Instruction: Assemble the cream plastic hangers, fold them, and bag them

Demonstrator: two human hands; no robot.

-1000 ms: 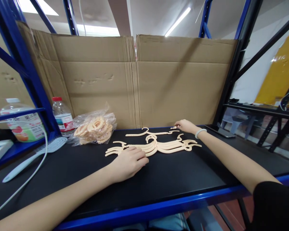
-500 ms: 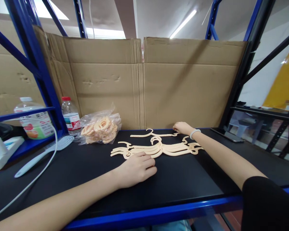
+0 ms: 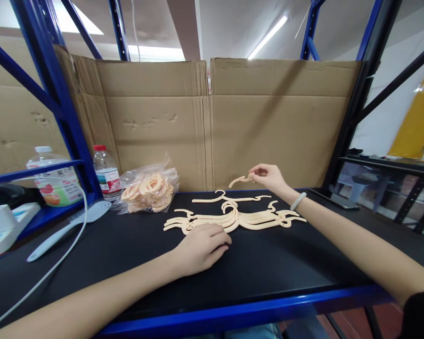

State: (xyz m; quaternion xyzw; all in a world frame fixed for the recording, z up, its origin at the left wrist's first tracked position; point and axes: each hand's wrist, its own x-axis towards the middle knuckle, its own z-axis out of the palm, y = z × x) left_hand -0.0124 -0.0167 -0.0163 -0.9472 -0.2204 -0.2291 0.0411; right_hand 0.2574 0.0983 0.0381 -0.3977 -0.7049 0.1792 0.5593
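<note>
Raised above the far part of the black table, my right hand (image 3: 268,178) pinches a small curved beige hanger end piece (image 3: 239,181) between thumb and fingertips. Below it lies a single beige hanger (image 3: 212,200), flat, with a hook-shaped end piece at its right. Nearer to me is a stack of several beige hangers (image 3: 257,218), hooks overlapping in the middle and curved end pieces at both sides. My left hand (image 3: 205,247) rests on the table in front of the stack's left half, fingers loosely bent and apart, with nothing visible in them. It partly covers the stack's front edge.
A clear bag of beige parts (image 3: 150,190) stands at the back left, beside a red-capped bottle (image 3: 106,174). A pale blue brush (image 3: 70,226) and a white cable (image 3: 72,235) lie at left. A phone (image 3: 334,199) lies at right. Cardboard (image 3: 279,127) walls the back.
My right hand has lifted up from the far hanger's right end, now with the curved end piece showing in its grasp. My left hand has stayed nearly still.
</note>
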